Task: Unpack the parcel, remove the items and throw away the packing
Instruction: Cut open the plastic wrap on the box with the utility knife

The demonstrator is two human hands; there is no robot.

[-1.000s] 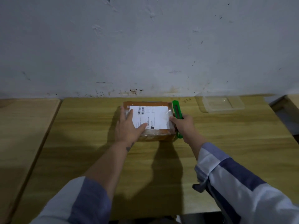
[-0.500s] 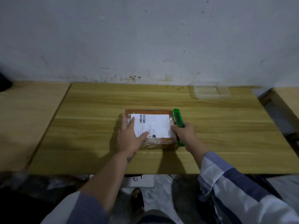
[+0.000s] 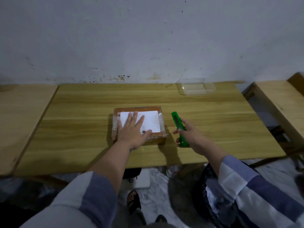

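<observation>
Pressing flat on a taped cardboard parcel [image 3: 139, 124], the left hand [image 3: 134, 130] lies with straight, spread fingers across the white shipping label [image 3: 150, 121] on the box top. The parcel sits near the middle of the wooden table [image 3: 82, 112], its long axis running side to side, roughly parallel to the table's front edge; clear tape wraps its brown sides.

The right hand [image 3: 191, 134] hovers just to the right of the parcel, apart from it, its grip closed around a green utility knife [image 3: 179, 129]. The knife's long axis runs front to back with a slight lean, one end aimed toward the table's rear edge and the wall [image 3: 148, 38], the other toward the person. No blade can be made out at the far end.

A clear plastic tray [image 3: 195, 88] rests at the table's back edge toward the right corner. Lighter wooden tables [image 3: 21, 112] flank the main one on both sides. Both sleeves [image 3: 246, 186] are striped blue and white, and a sandalled foot [image 3: 133, 199] shows on the floor below the front edge.
</observation>
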